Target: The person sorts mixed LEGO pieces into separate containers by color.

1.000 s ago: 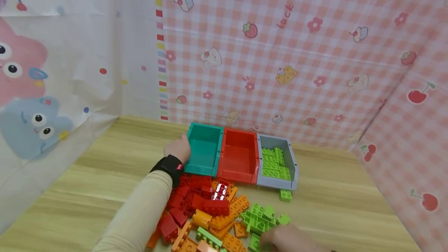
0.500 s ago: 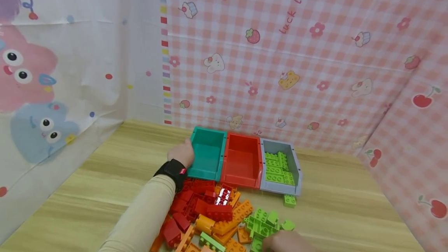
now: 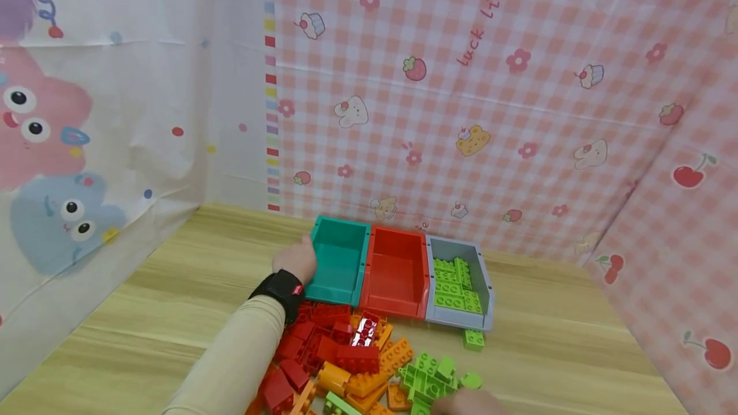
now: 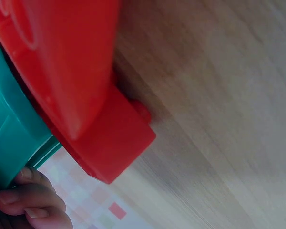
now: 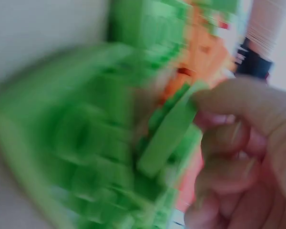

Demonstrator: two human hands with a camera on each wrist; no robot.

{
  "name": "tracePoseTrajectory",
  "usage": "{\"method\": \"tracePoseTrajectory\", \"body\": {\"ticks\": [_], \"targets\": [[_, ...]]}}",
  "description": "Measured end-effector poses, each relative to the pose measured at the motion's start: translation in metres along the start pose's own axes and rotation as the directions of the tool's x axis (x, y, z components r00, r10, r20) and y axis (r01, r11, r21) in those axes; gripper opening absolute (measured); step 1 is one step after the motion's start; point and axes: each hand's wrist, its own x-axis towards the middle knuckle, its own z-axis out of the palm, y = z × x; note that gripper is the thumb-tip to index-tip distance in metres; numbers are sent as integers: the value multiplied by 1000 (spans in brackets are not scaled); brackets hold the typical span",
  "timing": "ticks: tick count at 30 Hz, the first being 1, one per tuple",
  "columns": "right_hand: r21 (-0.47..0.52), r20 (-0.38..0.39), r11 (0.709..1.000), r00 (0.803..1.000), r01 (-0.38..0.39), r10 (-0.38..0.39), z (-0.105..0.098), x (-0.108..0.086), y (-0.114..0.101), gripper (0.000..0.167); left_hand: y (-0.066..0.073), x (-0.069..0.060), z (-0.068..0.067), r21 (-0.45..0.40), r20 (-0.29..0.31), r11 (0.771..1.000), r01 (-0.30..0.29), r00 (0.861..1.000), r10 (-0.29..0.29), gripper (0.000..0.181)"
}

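My left hand (image 3: 295, 260) grips the left side wall of the teal bin (image 3: 337, 268); in the left wrist view, the curled fingers (image 4: 33, 200) lie against the teal plastic (image 4: 14, 129). At the bottom edge of the head view, my right hand (image 3: 468, 402) is partly cut off beside the loose green bricks (image 3: 426, 376). The blurred right wrist view has the right hand (image 5: 243, 152) pinching a flat green brick (image 5: 169, 136) between thumb and fingers, with more green pieces close by.
Right of the teal bin stand a red bin (image 3: 396, 274) and a grey bin (image 3: 487, 280) holding green bricks (image 3: 452, 284). Red bricks (image 3: 328, 319) and orange bricks (image 3: 366, 383) lie heaped in front. One green brick (image 3: 474, 339) sits before the grey bin.
The head view has shifted slightly, moving the scene lower in the picture. My left hand stays on the teal bin, and the right remains by the loose green bricks, now less visible.
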Motion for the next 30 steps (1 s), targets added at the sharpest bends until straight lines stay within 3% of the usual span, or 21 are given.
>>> {"method": "tracePoseTrajectory", "body": {"ticks": [2, 4, 7, 9, 10, 11, 14, 16, 18, 20, 23, 26, 28, 30], "targets": [[151, 3, 986, 998, 67, -69, -11, -1, 1, 16, 0, -1, -1, -3, -1, 1000, 6, 1000, -6, 32], [291, -24, 947, 991, 136, -134, -25, -2, 4, 9, 0, -3, -3, -7, -5, 1000, 11, 1000, -11, 31], [370, -196, 888, 957, 275, -214, -41, -1, 11, 9, 0, -5, -6, -5, -10, 1000, 16, 1000, -16, 30], [334, -357, 892, 917, 305, -179, -51, 5, 15, 8, 0, -6, -8, -3, -9, 1000, 16, 1000, -16, 29], [295, -438, 906, 886, 303, -153, -56, 9, 18, 8, 0, -6, -8, -2, -6, 1000, 16, 1000, -16, 29], [222, -524, 931, 840, 291, -137, -62, 16, 22, 7, 0, -6, -8, -1, -3, 1000, 15, 1000, -15, 29], [-4, -673, 994, 735, 109, -84, -79, 39, 34, 4, -3, -5, -9, -1, -3, 1000, 15, 1000, -15, 32], [-214, -697, 977, 702, -9, -146, -89, 58, 44, 4, -5, -5, -8, 4, -10, 1000, 18, 1000, -18, 33], [-420, -668, 902, 706, -98, -235, -96, 76, 57, 6, -6, -5, -8, 12, -18, 1000, 20, 1000, -20, 33], [-581, -622, 798, 719, -159, -310, -100, 92, 69, 9, -6, -5, -7, 24, -18, 1000, 16, 1000, -16, 31], [-677, -575, 704, 753, -217, -320, -103, 107, 80, 10, -4, -6, -5, 30, -23, 1000, 4, 1000, -3, 27], [-693, -565, 673, 775, -258, -284, -105, 115, 84, 12, 0, -6, -3, 19, -34, 1000, -4, 999, 5, 28], [-674, -562, 689, 790, -266, -244, -106, 118, 85, 10, 1, -6, -3, 14, -38, 1000, -3, 999, 4, 30], [-633, -562, 728, 802, -262, -201, -107, 119, 85, 7, 2, -5, -3, 10, -36, 1000, 2, 999, -1, 31]]}}
